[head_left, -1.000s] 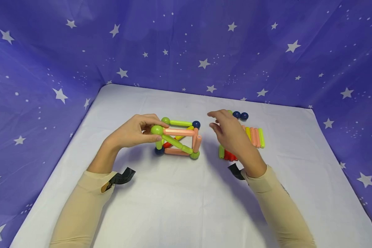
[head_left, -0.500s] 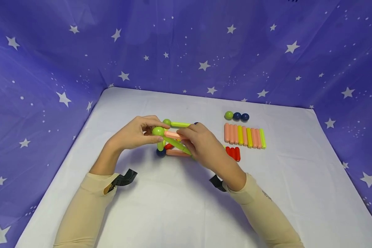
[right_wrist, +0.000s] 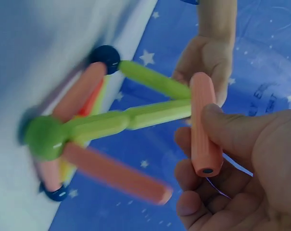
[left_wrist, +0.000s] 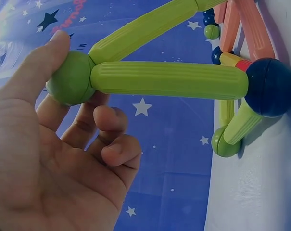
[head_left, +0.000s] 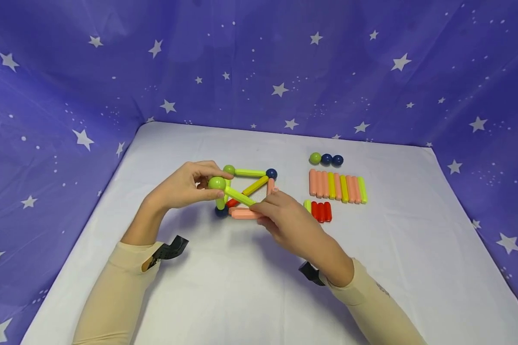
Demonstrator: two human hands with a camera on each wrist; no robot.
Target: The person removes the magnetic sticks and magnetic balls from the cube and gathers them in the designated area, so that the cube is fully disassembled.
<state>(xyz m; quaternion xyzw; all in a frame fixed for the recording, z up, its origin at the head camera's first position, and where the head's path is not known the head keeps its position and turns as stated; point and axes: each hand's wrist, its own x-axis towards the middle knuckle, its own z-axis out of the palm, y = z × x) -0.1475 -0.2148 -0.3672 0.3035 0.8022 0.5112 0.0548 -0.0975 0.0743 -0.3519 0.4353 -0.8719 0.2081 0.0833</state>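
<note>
Your left hand (head_left: 182, 186) is pinching a smooth green plastic ball (head_left: 217, 183); near this hand, your right hand (head_left: 292, 226) is grasping a ribbed pink plastic stick (right_wrist: 203, 130).

The right hand (head_left: 291, 225) no longer hovers at the loose sticks (head_left: 331, 186); it now pinches a pink stick (right_wrist: 203, 134), which no longer meets the raised green ball (head_left: 217, 184) and sits lower, apart from it.

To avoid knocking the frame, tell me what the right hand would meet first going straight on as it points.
Likely the sloping lime building rod just ahead of the right hand, though depth is unclear.
</note>
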